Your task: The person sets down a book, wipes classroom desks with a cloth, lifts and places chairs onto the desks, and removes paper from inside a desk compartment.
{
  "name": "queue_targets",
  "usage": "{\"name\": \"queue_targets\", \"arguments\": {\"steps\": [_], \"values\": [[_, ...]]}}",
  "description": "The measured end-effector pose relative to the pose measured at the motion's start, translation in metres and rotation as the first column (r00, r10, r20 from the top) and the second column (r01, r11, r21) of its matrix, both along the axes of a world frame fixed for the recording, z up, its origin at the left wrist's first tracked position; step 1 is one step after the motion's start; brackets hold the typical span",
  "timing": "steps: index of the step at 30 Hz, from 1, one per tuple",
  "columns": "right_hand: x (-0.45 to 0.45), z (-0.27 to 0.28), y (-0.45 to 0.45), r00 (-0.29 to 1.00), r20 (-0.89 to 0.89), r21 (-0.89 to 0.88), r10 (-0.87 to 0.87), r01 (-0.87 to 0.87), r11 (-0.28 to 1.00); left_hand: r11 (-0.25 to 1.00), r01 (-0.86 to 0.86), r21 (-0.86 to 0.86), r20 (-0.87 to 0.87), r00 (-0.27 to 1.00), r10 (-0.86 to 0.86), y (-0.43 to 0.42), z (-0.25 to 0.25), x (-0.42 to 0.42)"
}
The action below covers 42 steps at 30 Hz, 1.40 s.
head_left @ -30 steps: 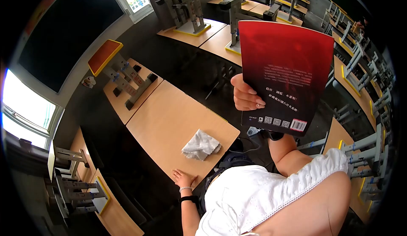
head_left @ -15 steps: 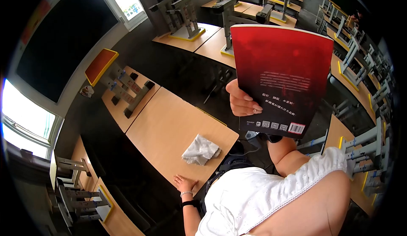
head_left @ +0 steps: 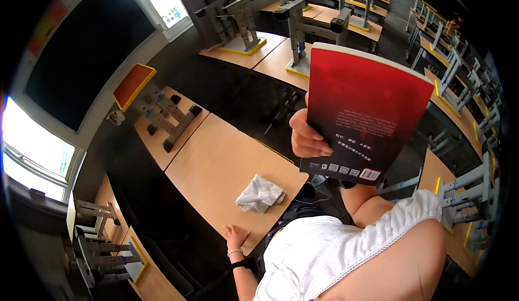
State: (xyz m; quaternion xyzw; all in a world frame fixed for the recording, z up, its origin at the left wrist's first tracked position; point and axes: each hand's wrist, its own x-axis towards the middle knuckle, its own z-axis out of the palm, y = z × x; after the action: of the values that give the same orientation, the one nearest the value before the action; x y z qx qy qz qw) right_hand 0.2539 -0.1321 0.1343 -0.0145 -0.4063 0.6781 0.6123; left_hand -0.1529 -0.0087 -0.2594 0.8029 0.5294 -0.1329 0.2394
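Note:
My right hand holds a red and black book upright, its fingers wrapped round the left edge. The back cover faces me, with white text, several square codes and a barcode near the bottom. My left hand rests palm down with fingers apart on the near edge of a light wooden desk. A crumpled white cloth lies on that desk between my left hand and the book, touched by neither hand.
An upturned stool stands on the adjoining desk, beyond mine. More desks with upturned stools fill the back and the right side, and others stand at the lower left. Windows and a dark board line the left wall.
The book has dropped slightly and tilted, its top leaning farther right, with my right hand still on it. My left hand and the cloth stay in place on the desk.

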Motion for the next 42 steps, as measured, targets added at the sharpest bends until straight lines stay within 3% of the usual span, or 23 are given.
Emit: {"name": "queue_targets", "arguments": {"steps": [3, 4, 5, 7, 9, 10, 12, 14, 15, 16, 17, 22, 24, 28, 31, 36, 42], "values": [[-0.001, 0.003, 0.0, 0.976, 0.104, -0.157, -0.191, 0.206, 0.966, 0.98, -0.041, -0.194, 0.088, 0.994, 0.059, 0.021, 0.019, 0.001], [0.001, -0.005, 0.01, 0.901, 0.179, 0.112, -0.394, 0.379, 0.918, 0.965, -0.06, -0.254, 0.089, 0.992, 0.085, 0.025, 0.046, 0.01], [-0.006, -0.014, 0.01, 0.811, 0.223, -0.019, -0.541, 0.559, 0.829, 0.946, -0.081, -0.314, 0.094, 0.989, 0.115, 0.028, 0.074, 0.02], [-0.028, -0.012, 0.016, 0.583, 0.41, -0.226, -0.701, 0.81, 0.541, 0.933, 0.113, -0.343, 0.432, 0.901, 0.05, 0.028, 0.13, 0.045], [-0.034, -0.043, 0.027, 0.643, 0.421, -0.222, -0.64, 0.757, 0.615, 0.869, 0.393, -0.299, 0.862, 0.502, 0.07, 0.005, 0.21, 0.077], [-0.043, -0.057, 0.032, 0.642, 0.428, -0.239, -0.637, 0.759, 0.605, 0.837, 0.444, -0.319, 0.936, 0.288, 0.203, -0.013, 0.242, 0.091], [-0.067, -0.068, 0.035, 0.591, 0.494, -0.216, -0.637, 0.794, 0.569, 0.795, 0.535, -0.287, 0.883, -0.172, 0.436, -0.044, 0.29, 0.112], [-0.088, -0.069, 0.034, 0.461, 0.596, -0.108, -0.657, 0.857, 0.503, 0.812, 0.236, -0.533, 0.812, -0.127, 0.57, -0.052, 0.303, 0.115], [-0.092, -0.071, 0.032, 0.479, 0.607, -0.104, -0.634, 0.839, 0.534, 0.77, 0.088, -0.632, 0.759, -0.128, 0.638, -0.053, 0.31, 0.12], [-0.092, -0.074, 0.028, 0.496, 0.621, -0.103, -0.607, 0.82, 0.563, 0.693, 0.051, -0.719, 0.667, -0.229, 0.709, -0.054, 0.325, 0.128], [-0.094, -0.077, 0.025, 0.514, 0.635, -0.108, -0.576, 0.798, 0.593, 0.688, -0.007, -0.725, 0.669, -0.242, 0.703, -0.059, 0.348, 0.132], [-0.099, -0.063, 0.016, 0.568, 0.599, -0.079, -0.565, 0.744, 0.664, 0.633, 0.032, -0.774, 0.599, -0.289, 0.747, -0.065, 0.345, 0.122], [-0.104, -0.057, 0.015, 0.682, 0.54, -0.197, -0.494, 0.672, 0.714, 0.659, -0.049, -0.75, 0.646, -0.261, 0.717, -0.067, 0.339, 0.117], [-0.085, -0.086, 0.004, 0.751, 0.603, -0.311, -0.271, 0.533, 0.786, 0.651, -0.086, -0.754, 0.645, -0.283, 0.71, -0.08, 0.359, 0.116], [-0.07, -0.108, -0.003, 0.789, 0.572, -0.265, -0.224, 0.436, 0.86, 0.666, -0.037, -0.745, 0.646, -0.293, 0.705, -0.084, 0.359, 0.112], [-0.067, -0.102, -0.004, 0.747, 0.619, -0.148, -0.242, 0.413, 0.899, 0.641, -0.038, -0.766, 0.611, -0.354, 0.708, -0.084, 0.357, 0.11], [-0.064, -0.115, -0.005, 0.785, 0.576, -0.187, -0.226, 0.396, 0.899, 0.648, -0.049, -0.76, 0.621, -0.351, 0.701, -0.085, 0.352, 0.104]]}}
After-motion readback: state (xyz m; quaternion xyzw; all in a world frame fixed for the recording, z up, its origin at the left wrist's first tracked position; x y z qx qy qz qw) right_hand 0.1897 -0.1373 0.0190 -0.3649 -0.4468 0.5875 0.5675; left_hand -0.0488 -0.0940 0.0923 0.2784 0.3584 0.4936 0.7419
